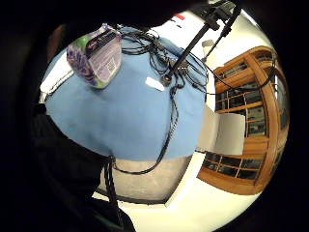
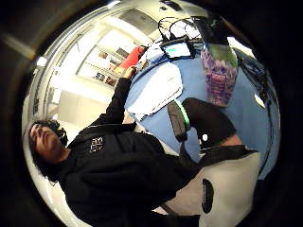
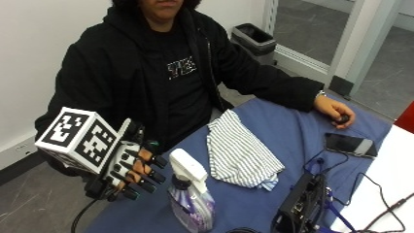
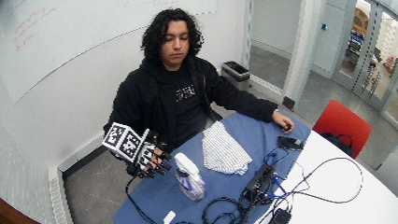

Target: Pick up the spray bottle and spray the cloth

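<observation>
Gloved right hand: the gloved right hand [image 3: 132,171] hangs in the air off the near left corner of the table [image 3: 294,131], just beside the spray bottle and not touching it.
Fingers: the fingers [image 3: 147,170] are spread and only slightly bent, pointing toward the bottle, with nothing in them.
Spray bottle: the spray bottle [image 3: 191,196] stands upright on the blue cover near the table's near left edge; white trigger head on top, clear body with a purple label below. The little finger side palm view shows it [image 1: 96,55] on the blue cover close to that edge.
Cloth: the striped cloth [image 3: 240,151] lies crumpled on the table to the right of the bottle and farther toward the person, apart from the bottle, at about the middle of the blue cover.
Black box: a black box [image 3: 301,204] with cables stands at the near edge, right of the bottle and in front of the cloth.
Phone: a dark phone [image 3: 350,144] lies flat toward the right end of the blue cover.
Bare left hand: the bare left hand [image 3: 334,111] rests on the far right corner of the table, over a small dark object, well apart from the cloth.
</observation>
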Motion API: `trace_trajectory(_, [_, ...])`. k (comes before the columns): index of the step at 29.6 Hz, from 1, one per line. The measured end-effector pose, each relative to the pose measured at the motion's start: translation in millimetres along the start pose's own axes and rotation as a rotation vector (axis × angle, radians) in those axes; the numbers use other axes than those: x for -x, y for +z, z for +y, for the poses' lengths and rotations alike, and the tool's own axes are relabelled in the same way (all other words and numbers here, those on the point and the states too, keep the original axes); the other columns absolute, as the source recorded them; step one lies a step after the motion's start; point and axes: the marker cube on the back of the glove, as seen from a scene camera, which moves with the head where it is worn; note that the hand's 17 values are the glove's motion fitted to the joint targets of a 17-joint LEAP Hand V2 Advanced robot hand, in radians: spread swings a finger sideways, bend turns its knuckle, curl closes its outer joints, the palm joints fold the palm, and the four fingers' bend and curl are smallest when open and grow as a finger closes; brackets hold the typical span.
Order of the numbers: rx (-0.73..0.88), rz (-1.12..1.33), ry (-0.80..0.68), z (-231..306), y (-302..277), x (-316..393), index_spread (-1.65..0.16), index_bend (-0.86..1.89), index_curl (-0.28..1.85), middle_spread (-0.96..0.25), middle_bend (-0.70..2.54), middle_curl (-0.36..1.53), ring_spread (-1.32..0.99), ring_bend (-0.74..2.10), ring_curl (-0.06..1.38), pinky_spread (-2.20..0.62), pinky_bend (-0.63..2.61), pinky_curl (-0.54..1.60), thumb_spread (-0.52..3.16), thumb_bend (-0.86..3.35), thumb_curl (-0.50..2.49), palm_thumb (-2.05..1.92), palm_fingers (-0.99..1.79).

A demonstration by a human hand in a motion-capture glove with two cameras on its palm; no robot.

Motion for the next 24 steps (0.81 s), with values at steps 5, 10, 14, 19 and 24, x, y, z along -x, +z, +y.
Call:
trace_trajectory(5, [-0.028,-0.038,0.027,-18.8,-2.0,-14.0,-0.29,0.14,0.28,0.02,0.2,0.3,-0.01,0.36,0.3,0.23,0.3,0.31,1.21,0.05,0.28,0.59,0.49])
trace_trajectory(10, [-0.044,-0.091,0.056,-38.0,-1.5,-24.4,-0.26,0.12,0.27,0.03,0.21,0.31,-0.01,0.38,0.31,0.23,0.28,0.31,1.22,0.03,0.29,0.6,0.51])
trace_trajectory(14, [-0.044,-0.198,0.063,-54.8,4.6,-28.4,-0.25,0.12,0.27,0.04,0.22,0.33,-0.01,0.4,0.32,0.23,0.27,0.31,1.22,0.02,0.3,0.61,0.52])
trace_trajectory(19, [-0.092,-0.4,0.057,-91.5,25.4,-17.8,-0.25,0.11,0.26,0.03,0.23,0.34,-0.01,0.4,0.33,0.23,0.27,0.32,1.22,-0.01,0.3,0.61,0.53])
trace_trajectory(24, [-0.096,-0.552,0.065,-101.5,29.9,-16.4,-0.25,0.11,0.25,0.03,0.26,0.35,-0.01,0.4,0.33,0.23,0.27,0.33,1.21,-0.01,0.31,0.61,0.55])
